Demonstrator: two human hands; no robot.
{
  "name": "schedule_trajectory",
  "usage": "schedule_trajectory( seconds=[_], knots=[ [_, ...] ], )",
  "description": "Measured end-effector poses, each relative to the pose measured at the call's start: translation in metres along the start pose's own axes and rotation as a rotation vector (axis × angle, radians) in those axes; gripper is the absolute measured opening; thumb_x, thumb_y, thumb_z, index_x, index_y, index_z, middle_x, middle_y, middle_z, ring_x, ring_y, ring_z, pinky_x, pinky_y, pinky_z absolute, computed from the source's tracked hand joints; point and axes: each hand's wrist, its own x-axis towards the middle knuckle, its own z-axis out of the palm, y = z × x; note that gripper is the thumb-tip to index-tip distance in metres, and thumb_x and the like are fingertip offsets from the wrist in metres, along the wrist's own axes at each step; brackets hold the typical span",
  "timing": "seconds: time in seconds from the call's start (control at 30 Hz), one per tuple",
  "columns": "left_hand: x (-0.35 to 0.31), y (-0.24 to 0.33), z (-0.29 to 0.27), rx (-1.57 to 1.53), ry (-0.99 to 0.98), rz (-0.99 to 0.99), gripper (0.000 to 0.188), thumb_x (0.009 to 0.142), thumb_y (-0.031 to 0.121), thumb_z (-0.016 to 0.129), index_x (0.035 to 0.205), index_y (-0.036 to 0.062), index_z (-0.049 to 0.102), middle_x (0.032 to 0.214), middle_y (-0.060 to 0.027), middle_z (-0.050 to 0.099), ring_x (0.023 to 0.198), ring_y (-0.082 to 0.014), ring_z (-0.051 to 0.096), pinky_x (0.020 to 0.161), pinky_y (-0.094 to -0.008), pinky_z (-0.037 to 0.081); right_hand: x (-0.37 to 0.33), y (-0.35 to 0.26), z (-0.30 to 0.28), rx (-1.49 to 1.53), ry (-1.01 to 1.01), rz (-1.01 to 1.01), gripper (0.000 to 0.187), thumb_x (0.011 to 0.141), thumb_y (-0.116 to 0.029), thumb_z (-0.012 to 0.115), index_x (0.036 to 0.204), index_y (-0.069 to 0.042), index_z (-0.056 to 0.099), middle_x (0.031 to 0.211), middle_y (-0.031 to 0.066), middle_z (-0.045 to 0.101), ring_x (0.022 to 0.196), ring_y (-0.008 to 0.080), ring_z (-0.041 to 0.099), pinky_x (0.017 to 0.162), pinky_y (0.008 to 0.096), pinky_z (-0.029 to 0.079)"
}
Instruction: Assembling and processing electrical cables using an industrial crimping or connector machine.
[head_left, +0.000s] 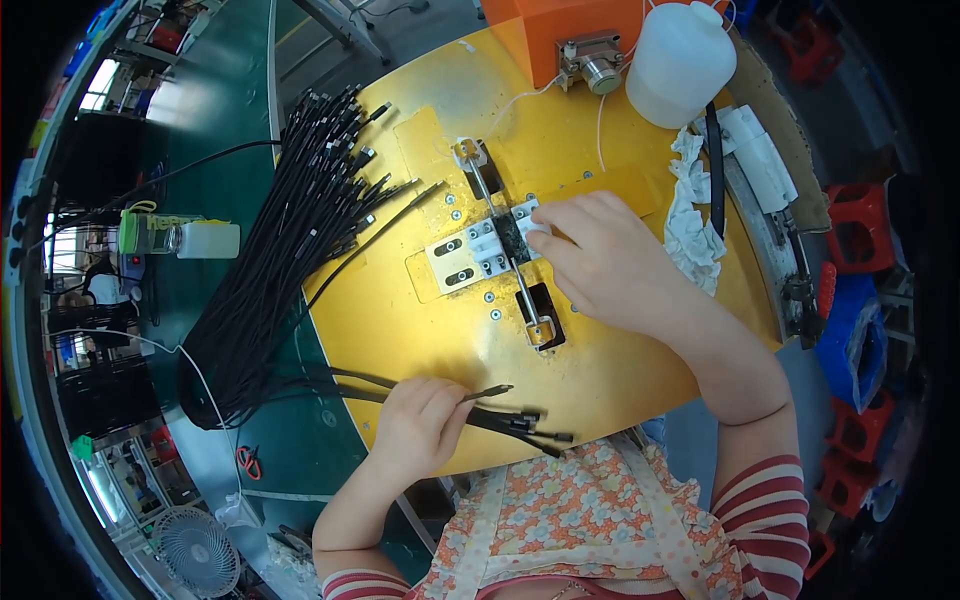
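My left hand (420, 425) is closed round several thin black cables (520, 430) near the front edge of a yellow metal work plate (610, 390). One cable end sticks out past its thumb and finger, apart from the others. My right hand (605, 260) is at a metal fixture (485, 245) in the middle of the plate, fingers pinched against its right-hand block. Whatever lies between those fingertips is hidden. The fixture has silver blocks, a dark centre and a slim metal rod running over two slots.
A large bundle of black cables (270, 250) lies on the green table (215, 130) and the plate's left side. Behind stand an orange machine housing (515, 40) and a white plastic bottle (680, 70). Crumpled white tissue (693, 225) lies right; red scissors (248, 462) lie left.
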Motion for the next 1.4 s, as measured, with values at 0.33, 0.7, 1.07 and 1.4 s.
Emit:
schedule_trajectory(
  seconds=[0.33,0.7,1.07,1.4],
  knots=[
    [0.026,0.021,-0.031,-0.43,0.012,0.008,0.017,0.08,0.012,0.066,0.093,0.0008,0.065,0.073,-0.0072,0.061,0.065,-0.0237,0.055,0.066,-0.035,0.037,-0.002,-0.06,0.002,1.507,-0.211,0.237,0.027,0.082,-0.001,0.069,0.108,0.003,0.065,0.095,0.0112,0.066,0.085,0.0157,0.063,0.074,0.0272,0.048],
    [0.026,-0.122,-0.056,0.494,0.299,-0.475,0.039,0.075,0.009,0.068,0.111,0.0008,0.054,0.111,-0.0195,0.055,0.104,-0.036,0.055,0.087,-0.0399,0.047,-0.001,-0.063,-0.003,1.576,-0.23,0.495,0.014,0.08,0.004,0.069,0.094,0.003,0.065,0.093,0.0104,0.065,0.084,0.0147,0.061,0.074,0.0269,0.048],
    [0.023,-0.124,-0.073,0.829,0.188,-0.355,0.025,0.069,0.008,0.07,0.092,0.0069,0.061,0.093,-0.0063,0.06,0.091,-0.0264,0.056,0.078,-0.039,0.044,-0.03,-0.081,0.015,-0.063,-0.434,-0.443,0.029,0.068,-0.021,0.059,0.085,0.003,0.063,0.085,0.0131,0.061,0.084,0.0249,0.057,0.077,0.0333,0.044],
    [0.047,-0.095,-0.078,0.622,0.573,-0.308,0.038,0.075,-0.005,0.061,0.111,0.0042,0.057,0.094,-0.0127,0.06,0.089,-0.0339,0.061,0.075,-0.0397,0.05,-0.01,-0.055,0.001,0.576,-0.058,-0.235,0.042,0.084,-0.03,0.064,0.11,0.002,0.06,0.09,0.0111,0.06,0.08,0.0253,0.057,0.078,0.0349,0.044]
  ],
)
